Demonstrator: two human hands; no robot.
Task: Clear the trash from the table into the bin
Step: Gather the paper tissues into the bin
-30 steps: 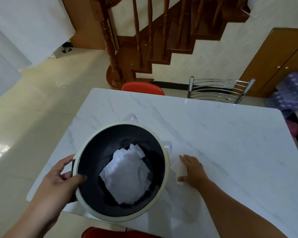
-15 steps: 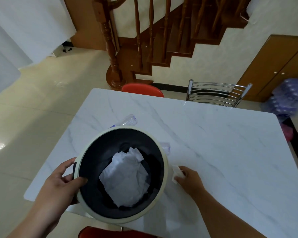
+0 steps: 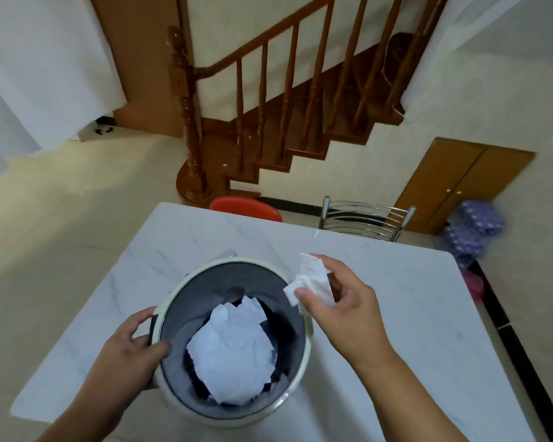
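Note:
A round bin [image 3: 296, 390] with a cream rim and dark inside stands on the white marble table [image 3: 396, 314]. Crumpled white paper [image 3: 233, 352] lies inside it. My left hand [image 3: 125, 355] grips the bin's left rim, thumb inside. My right hand [image 3: 345, 304] holds a white tissue [image 3: 313, 279] pinched between thumb and fingers, lifted just above the bin's right rim. A clear plastic piece [image 3: 229, 252] peeks out behind the bin's far rim; most of it is hidden.
A red chair [image 3: 246, 208] and a metal-backed chair [image 3: 364, 218] stand at the table's far edge. Beyond them are a wooden staircase [image 3: 268, 129] and a wooden cabinet [image 3: 460, 183]. A pack of bottles [image 3: 473, 231] sits on the floor at right.
My right hand picked the tissue up off the table and raised it beside the bin's rim. My left hand kept its hold on the bin.

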